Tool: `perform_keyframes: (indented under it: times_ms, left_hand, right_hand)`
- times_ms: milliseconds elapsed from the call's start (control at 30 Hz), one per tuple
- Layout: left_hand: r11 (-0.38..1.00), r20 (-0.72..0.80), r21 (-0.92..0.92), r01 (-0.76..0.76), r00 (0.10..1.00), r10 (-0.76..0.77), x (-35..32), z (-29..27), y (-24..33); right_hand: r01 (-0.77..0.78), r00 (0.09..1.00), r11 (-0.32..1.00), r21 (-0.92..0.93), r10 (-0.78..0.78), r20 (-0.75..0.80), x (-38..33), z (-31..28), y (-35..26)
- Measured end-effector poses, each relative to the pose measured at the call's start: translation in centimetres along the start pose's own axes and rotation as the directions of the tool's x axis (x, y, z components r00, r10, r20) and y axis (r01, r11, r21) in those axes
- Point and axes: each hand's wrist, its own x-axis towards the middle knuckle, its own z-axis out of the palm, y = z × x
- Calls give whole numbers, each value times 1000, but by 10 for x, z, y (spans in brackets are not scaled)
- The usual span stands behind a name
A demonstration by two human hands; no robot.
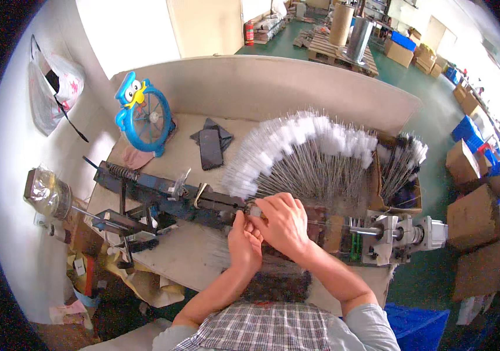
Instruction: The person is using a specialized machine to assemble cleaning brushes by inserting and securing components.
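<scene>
Both my hands meet at the right end of a long dark metal machine bar. My left hand is closed, its thumb and fingertips pressed together just below the bar's end; what they grip is hidden. Beside and slightly above it, my right hand has its fingers closed around a small whitish piece, whose kind I cannot make out. Behind my hands, a large fan of thin wire brushes with white bristle ends lies on the table. To the right, a motor-driven spindle points toward my hands.
A blue duck-shaped fan and a dark phone sit at the table's back left. A cardboard box of dark-tipped brushes stands at the right. A low board edges the table's far side. A cylindrical motor is at the left.
</scene>
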Motion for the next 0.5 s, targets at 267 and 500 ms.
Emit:
perform_keyframes:
  times_ms: [267,500]
  left_hand:
    - [996,-45,65,-63,997,66,0,7,-8]
    - [987,-11,108,-116,993,118,-4,17,-5]
  right_hand:
    - [146,986,988,46,-142,-89,-7,-10,19]
    - [184,981,982,38,-181,-68,-13,-21,28]
